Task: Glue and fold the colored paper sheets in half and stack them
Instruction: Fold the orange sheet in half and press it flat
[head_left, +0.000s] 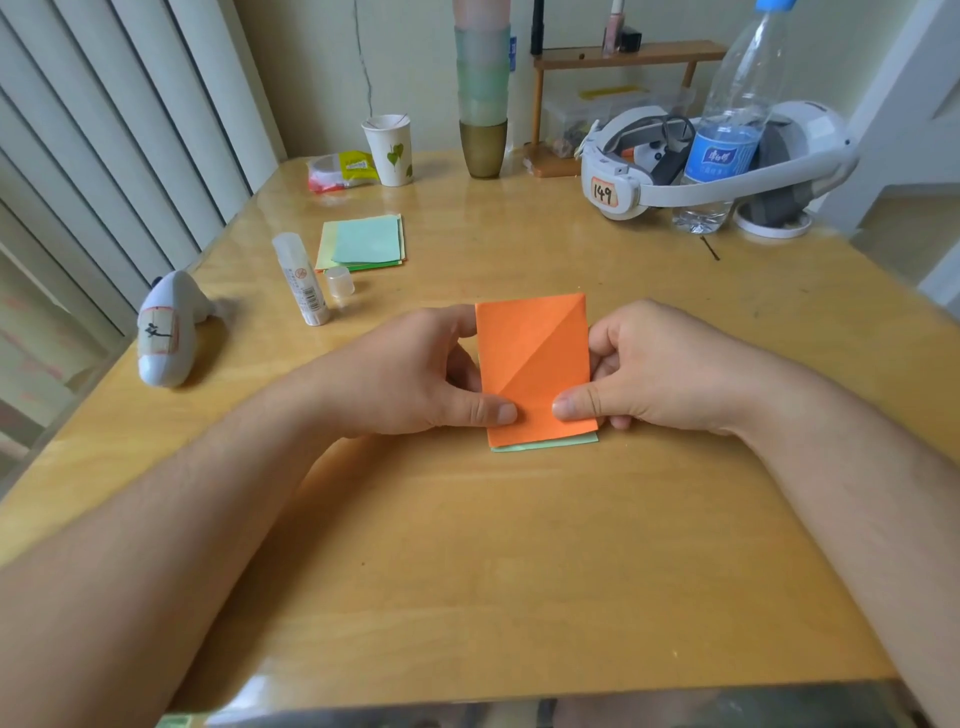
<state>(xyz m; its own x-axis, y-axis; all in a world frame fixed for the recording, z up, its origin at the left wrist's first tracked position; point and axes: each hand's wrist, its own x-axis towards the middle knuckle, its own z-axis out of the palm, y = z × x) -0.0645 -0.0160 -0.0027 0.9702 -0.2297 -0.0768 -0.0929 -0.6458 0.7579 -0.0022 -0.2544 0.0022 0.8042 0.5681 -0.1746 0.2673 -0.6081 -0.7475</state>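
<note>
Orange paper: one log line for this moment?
orange paper folded, atop green sheet | left hand, right hand pinch it | glue stick uncapped

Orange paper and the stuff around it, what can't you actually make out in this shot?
- Head view: sheets under the orange paper; only a green edge shows.
- Fingers of the left hand and right hand are hidden behind the paper.
- Glue stick label print is too small.

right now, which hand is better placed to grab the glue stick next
The left hand. The uncapped glue stick and its cap lie on the table's left side, just beyond that hand. The right hand would have to cross over the orange paper both hands pinch.
</note>
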